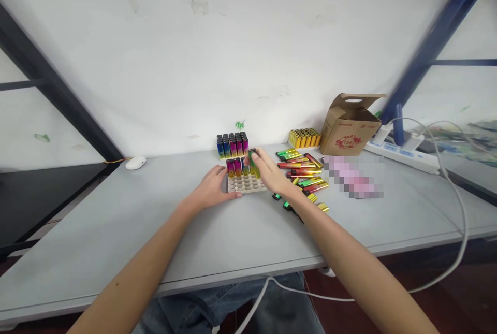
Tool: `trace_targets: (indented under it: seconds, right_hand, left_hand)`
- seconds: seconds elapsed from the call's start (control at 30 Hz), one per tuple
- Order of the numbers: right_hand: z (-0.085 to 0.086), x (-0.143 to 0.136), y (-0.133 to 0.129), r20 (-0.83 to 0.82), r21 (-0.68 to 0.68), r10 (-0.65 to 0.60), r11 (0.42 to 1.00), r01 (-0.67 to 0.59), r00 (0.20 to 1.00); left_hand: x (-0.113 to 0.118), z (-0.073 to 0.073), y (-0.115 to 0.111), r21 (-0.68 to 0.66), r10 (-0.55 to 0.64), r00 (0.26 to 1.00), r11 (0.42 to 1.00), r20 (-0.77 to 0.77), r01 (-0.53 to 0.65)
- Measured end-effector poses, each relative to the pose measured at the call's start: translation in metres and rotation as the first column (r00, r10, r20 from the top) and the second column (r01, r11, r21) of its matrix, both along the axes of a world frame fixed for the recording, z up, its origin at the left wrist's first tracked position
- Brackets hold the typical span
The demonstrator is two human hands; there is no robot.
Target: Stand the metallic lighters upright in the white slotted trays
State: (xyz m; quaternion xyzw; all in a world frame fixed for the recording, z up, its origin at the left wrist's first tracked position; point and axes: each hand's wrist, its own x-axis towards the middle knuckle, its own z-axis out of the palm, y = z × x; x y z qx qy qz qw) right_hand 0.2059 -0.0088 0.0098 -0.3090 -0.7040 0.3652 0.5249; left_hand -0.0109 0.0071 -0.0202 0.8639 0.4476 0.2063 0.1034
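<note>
A pale tray (248,184) with rows of holes lies on the table, a few purple and blue lighters (234,167) upright along its back row. My left hand (213,188) rests at the tray's left side, fingers spread, thumb along the front edge, holding nothing. Over the tray's back right part, my right hand (267,169) grips a green-yellow lighter (255,168). Right of the tray, a loose pile of red, green and gold lighters (305,173) lies on the table.
Behind the tray stands a full block of blue and purple lighters (233,146). Yellow lighters (305,138) stand beside an open cardboard box (349,129). A power strip (404,155) with cables is at right, a white mouse (135,163) at left.
</note>
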Motion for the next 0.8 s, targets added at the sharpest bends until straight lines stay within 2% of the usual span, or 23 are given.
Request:
trace_targets:
  seconds: [0.1,0.17,0.3,0.43,0.67,0.8]
  right_hand:
    - [-0.002,-0.01,-0.004,0.108,0.22,-0.084,0.974,0.059,0.991]
    - [-0.005,-0.013,-0.003,0.145,0.273,-0.078,0.961,0.036,0.986]
    - [-0.015,-0.015,0.002,0.183,0.221,-0.053,0.975,0.012,0.982]
    - [-0.025,-0.017,0.008,0.216,0.175,-0.061,0.984,0.022,0.975]
    - [-0.031,-0.016,0.011,0.367,0.247,-0.176,0.965,0.087,0.914]
    - [-0.032,-0.017,0.011,0.375,0.242,-0.236,0.958,0.151,0.896]
  left_hand:
    - [0.007,-0.004,-0.002,0.034,0.01,1.0,0.999,0.018,-0.011]
    - [0.009,-0.006,-0.003,0.035,0.019,1.0,0.999,0.014,-0.019]
    - [0.009,-0.004,-0.003,0.016,0.03,0.999,0.999,0.017,-0.03]
    - [0.006,0.002,-0.002,-0.025,-0.004,0.994,1.0,0.11,0.006]
    - [0.002,0.0,0.007,0.028,0.072,0.98,0.997,0.188,-0.078]
    - [0.004,0.0,0.008,0.026,0.094,0.976,0.995,0.199,-0.101]
